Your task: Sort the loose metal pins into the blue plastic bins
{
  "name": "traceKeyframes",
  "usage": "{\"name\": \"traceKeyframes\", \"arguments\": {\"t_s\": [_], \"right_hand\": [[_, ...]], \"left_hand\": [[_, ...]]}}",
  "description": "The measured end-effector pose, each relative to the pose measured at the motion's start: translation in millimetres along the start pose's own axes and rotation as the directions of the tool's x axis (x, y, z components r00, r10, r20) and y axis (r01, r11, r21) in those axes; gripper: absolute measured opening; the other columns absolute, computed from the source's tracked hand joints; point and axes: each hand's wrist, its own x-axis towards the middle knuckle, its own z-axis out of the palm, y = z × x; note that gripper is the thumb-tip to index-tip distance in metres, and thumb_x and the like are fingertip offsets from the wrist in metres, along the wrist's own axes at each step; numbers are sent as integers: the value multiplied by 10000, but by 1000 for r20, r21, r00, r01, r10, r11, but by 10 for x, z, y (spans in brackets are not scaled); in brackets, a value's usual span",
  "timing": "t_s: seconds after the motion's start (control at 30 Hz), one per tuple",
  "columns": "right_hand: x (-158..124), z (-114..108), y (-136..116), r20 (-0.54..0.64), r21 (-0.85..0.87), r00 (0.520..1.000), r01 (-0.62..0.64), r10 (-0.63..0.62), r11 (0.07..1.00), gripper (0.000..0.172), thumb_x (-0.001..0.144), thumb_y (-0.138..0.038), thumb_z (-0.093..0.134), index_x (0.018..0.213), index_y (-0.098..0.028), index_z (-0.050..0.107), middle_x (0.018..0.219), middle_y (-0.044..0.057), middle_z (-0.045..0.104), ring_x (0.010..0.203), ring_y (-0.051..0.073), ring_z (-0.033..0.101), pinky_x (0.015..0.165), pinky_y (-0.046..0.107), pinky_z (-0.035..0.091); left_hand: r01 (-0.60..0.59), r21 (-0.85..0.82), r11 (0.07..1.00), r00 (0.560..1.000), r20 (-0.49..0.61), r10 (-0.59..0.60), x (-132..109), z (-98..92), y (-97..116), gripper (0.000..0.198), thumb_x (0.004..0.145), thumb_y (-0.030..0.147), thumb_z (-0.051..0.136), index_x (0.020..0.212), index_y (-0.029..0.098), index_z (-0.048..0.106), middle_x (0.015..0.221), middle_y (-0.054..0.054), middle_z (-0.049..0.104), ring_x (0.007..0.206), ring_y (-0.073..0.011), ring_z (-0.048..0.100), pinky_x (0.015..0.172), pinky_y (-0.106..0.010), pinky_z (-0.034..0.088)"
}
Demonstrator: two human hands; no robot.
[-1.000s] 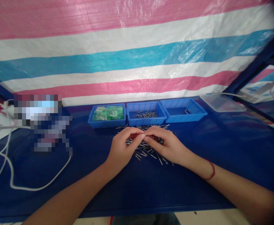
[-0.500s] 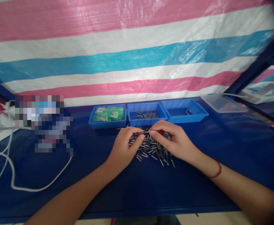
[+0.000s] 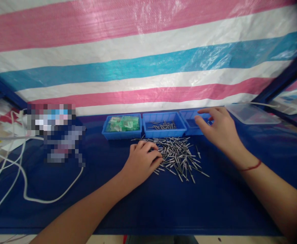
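A loose pile of pop rivets (image 3: 177, 154), silvery with long thin stems, lies on the blue table in front of the bins. My left hand (image 3: 143, 157) rests on the pile's left side, its fingers curled and thumb drawn in near the index finger. Whatever its fingertips hold is hidden. Over the right blue bin (image 3: 189, 125) hovers my right hand (image 3: 219, 127), thumb and index finger apart and nothing seen between them. It covers much of that bin. More rivets (image 3: 165, 125) lie inside the middle blue bin (image 3: 163, 134).
The left blue bin (image 3: 122, 135) holds green-and-clear packets (image 3: 125, 123). A clear plastic lid (image 3: 255, 113) lies at the back right. White cables (image 3: 49, 202) loop over the table's left side, beside a blurred-out object (image 3: 64, 139). A striped sheet (image 3: 138, 71) hangs behind.
My hands, together at a rivet above the pile before, have separated. My right hand has moved right and back to the right bin and opened; my left has lowered onto the pile.
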Motion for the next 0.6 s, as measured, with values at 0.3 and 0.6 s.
{"name": "traceKeyframes", "arguments": {"t_s": [0.3, 0.6], "right_hand": [[-281, 17, -461, 123, 183, 961, 225, -249, 957, 171, 852, -262, 548, 969, -182, 644, 1006, 108, 612, 974, 258, 584, 878, 428, 462], [-446, 23, -675, 258, 324, 877, 316, -405, 891, 113, 876, -200, 532, 874, -185, 644, 955, 77, 637, 904, 207, 592, 833, 374, 471]], "left_hand": [[10, -13, 1000, 1000, 20, -10, 20, -40, 41, 144, 879, 355, 598, 902, 275, 715, 1077, -9, 663, 1035, -219, 520, 821, -394, 305], [-9, 32, 999, 1000, 4, 9, 37, -11, 36, 179, 923, 311, 529, 886, 243, 691, 1044, 10, 670, 1009, -200, 526, 801, -381, 298]]}}
